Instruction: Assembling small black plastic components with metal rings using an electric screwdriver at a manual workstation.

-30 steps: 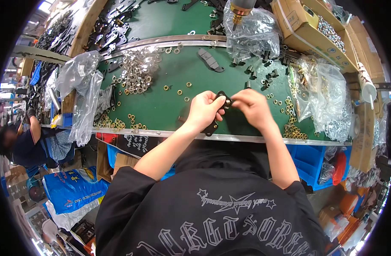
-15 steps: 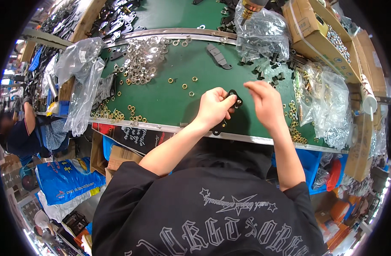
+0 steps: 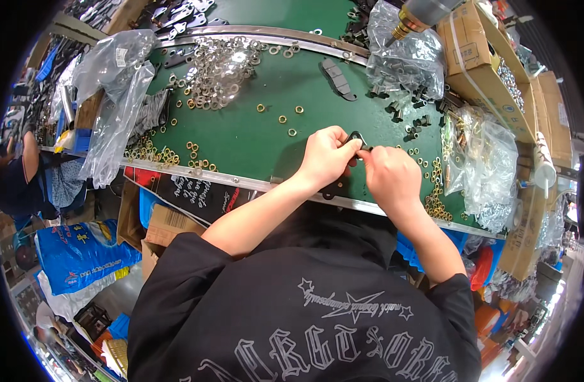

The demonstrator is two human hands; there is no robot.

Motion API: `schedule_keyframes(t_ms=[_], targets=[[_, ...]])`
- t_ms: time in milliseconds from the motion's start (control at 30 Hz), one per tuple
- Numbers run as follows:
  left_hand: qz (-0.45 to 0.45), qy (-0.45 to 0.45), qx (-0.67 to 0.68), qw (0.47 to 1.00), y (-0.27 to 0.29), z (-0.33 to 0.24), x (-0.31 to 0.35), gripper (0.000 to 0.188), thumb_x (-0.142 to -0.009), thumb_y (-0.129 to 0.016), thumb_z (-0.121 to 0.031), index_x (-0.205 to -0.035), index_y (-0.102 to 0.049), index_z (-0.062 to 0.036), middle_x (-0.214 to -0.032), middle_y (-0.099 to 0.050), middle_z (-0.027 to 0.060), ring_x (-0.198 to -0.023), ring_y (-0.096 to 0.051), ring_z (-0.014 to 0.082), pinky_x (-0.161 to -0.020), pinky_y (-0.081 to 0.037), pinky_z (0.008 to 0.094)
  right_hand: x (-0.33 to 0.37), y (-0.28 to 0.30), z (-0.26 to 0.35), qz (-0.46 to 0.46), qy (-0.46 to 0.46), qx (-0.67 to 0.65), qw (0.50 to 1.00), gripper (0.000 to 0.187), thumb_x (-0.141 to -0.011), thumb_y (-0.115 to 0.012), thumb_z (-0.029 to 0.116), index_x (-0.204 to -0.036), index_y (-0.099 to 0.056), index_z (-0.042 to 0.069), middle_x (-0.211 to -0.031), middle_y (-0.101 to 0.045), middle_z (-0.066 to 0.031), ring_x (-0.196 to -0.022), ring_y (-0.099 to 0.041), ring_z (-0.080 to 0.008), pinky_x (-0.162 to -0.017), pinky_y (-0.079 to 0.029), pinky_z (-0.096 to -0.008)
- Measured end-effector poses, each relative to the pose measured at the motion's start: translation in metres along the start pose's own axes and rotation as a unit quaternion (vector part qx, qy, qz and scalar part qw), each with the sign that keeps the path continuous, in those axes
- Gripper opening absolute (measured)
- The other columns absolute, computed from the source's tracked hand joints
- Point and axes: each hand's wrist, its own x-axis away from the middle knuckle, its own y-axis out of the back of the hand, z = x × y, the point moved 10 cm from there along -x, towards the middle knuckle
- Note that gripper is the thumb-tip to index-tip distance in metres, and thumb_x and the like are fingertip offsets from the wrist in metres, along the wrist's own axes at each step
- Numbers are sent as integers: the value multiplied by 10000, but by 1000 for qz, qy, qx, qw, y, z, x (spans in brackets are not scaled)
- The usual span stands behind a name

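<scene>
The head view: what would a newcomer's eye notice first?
Probably the left hand, holding a black part near the front of the green table, with the right hand close by. Next, the heap of silvery rings on the table's left and a cardboard box at upper right.

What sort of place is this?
Probably a small-parts assembly workshop, perhaps for vehicle brakes: a green workbench bears a heap of silver washers and what looks like a brake pad, with an apparent power screwdriver above it.

Blue sack (image 3: 82, 258) lower L; strapped cdbd box (image 3: 489, 83) upper R.
</scene>
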Motion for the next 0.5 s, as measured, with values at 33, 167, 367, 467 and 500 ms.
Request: schedule_keyframes(t_ms=[33,167,367,467,500], targets=[[2,-1,3,1000,0,-1,0,204,-778,-587,-133,-663,-495,9,-574,-579,64,-442,-529,87,-380,-420,222,-5,-17,-4,89,1,-29,996,214,-772,-561,199,-651,-554,24,-657,-575,-108,-610,-548,-278,-524,-437,-352],[7,18,-6,1000,8,-4,1,201,-771,-591,-130,-659,-494,7,-567,-576,65,-429,-528,93,-376,-416,227,-16,20,-10,188,54,-248,949,230,-785,-519,180,-626,-609,40,-611,-581,-146,-546,-560,-243,-532,-454,-326],[14,32,-39,999,-1,2,2,193,-796,-587,-152,-696,-513,-4,-594,-564,36,-446,-506,77,-386,-394,207,-104,120,-51,-473,82,-6,877,567,-678,-661,351,-1088,-455,17,-985,-524,-120,-703,-527,-156,-663,-425,-251],[5,39,-41,998,1,2,4,195,-794,-590,-152,-693,-512,-4,-595,-566,38,-444,-506,77,-386,-393,207,-117,128,-45,-538,-73,-183,819,651,-636,-653,136,-1211,-359,53,-1046,-497,-191,-941,-506,-251,-838,-386,-299],[1,38,-41,998,1,0,5,195,-793,-591,-151,-693,-512,-3,-595,-567,40,-444,-507,77,-386,-393,206,-133,122,-61,-488,-73,-254,832,670,-609,-676,110,-1195,-359,31,-1003,-509,-159,-896,-515,-230,-796,-405,-299]])
